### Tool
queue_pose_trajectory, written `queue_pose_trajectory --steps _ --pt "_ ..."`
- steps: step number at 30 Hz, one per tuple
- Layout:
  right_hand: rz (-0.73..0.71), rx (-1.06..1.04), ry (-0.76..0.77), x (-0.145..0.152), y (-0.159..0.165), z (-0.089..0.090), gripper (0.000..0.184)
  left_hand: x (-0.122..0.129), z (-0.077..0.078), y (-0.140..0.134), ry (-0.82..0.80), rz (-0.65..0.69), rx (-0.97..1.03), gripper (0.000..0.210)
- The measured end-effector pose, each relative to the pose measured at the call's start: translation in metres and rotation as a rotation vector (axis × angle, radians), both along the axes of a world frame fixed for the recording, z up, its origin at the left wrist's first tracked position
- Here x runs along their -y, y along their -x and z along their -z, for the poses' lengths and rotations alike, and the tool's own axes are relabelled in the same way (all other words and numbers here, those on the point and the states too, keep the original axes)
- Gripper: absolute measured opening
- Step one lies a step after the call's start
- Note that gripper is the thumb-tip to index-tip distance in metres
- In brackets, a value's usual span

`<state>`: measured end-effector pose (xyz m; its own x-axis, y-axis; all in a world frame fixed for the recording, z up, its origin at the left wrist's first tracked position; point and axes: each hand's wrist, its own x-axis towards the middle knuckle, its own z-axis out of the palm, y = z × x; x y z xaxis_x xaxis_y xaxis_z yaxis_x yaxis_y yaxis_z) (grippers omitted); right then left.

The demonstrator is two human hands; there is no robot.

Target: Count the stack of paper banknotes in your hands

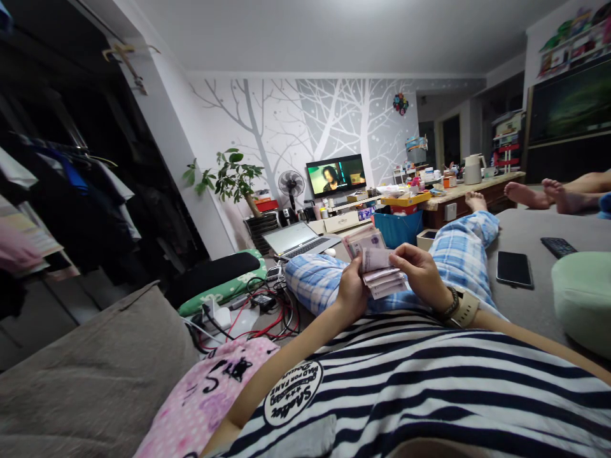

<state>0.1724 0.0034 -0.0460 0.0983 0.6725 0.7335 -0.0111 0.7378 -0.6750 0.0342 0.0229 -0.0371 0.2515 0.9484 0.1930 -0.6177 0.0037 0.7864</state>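
A folded wad of banknotes [375, 254] is held above my lap, in front of the striped shirt [410, 375]. My left hand [353, 289] is closed round its left side, with some notes standing up and others fanned downward. My right hand [420, 273] pinches the right edge of one note between thumb and fingers. On the right wrist are a pale-strapped watch [465, 310] and a dark bracelet [451, 302]. Beneath the hands lie my legs in blue checked trousers [315, 280].
An open laptop [300, 238] stands beyond the left knee, near tangled cables [272, 312]. To the right lie a phone [514, 270], a remote control [558, 247] and a pale green cushion [582, 299]. Another person's bare feet [548, 194] rest at the far right.
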Motion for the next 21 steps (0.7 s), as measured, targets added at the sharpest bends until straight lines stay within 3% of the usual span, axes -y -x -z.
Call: queue_pose_trajectory --steps 21 --pt "-0.043 -0.009 -0.006 -0.0008 0.0007 0.0016 0.024 0.0019 -0.0007 -0.0022 0.008 0.002 0.011 0.033"
